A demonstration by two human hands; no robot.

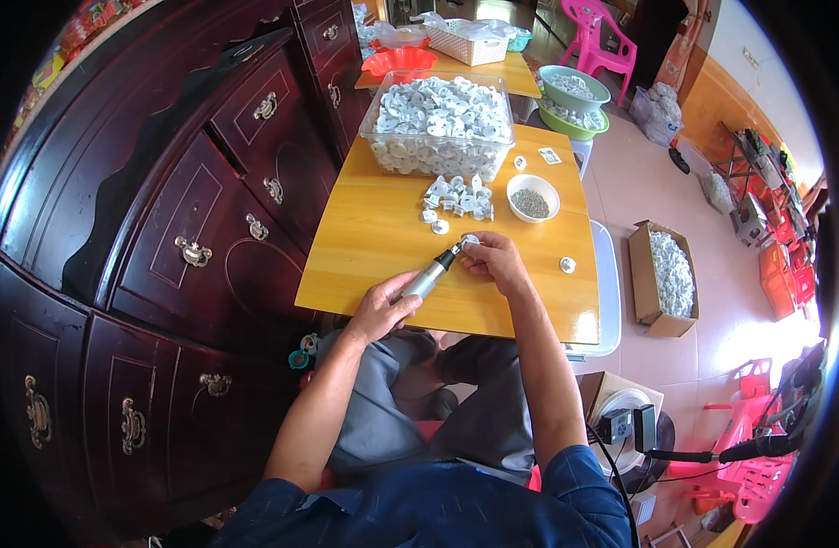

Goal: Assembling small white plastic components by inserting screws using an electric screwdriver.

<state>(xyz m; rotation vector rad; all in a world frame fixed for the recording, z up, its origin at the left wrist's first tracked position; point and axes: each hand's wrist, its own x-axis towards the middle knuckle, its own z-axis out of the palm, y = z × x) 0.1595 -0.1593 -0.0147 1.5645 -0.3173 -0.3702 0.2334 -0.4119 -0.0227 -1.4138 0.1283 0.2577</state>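
Observation:
My left hand [379,309] is wrapped round a silver and black electric screwdriver [423,282], its tip slanting up to the right. In the fingers of my right hand [496,260] is a small white plastic part [471,240], and the screwdriver's tip meets it. Just beyond lies a loose pile of similar white parts [458,197], with a single white part [440,226] in front of it. A white bowl [555,198] of tiny grey metal pieces, seemingly screws, stands to the right of the pile. One more white part [567,265] sits near the right edge of the yellow table [365,247].
Behind the pile, a clear tub [438,164] is heaped with white parts. Dark wooden drawers [191,210] close in on the left. To the right on the floor are a cardboard box [646,274] of white pieces and pink plastic chairs [744,447]. Stacked basins [579,87] stand farther back.

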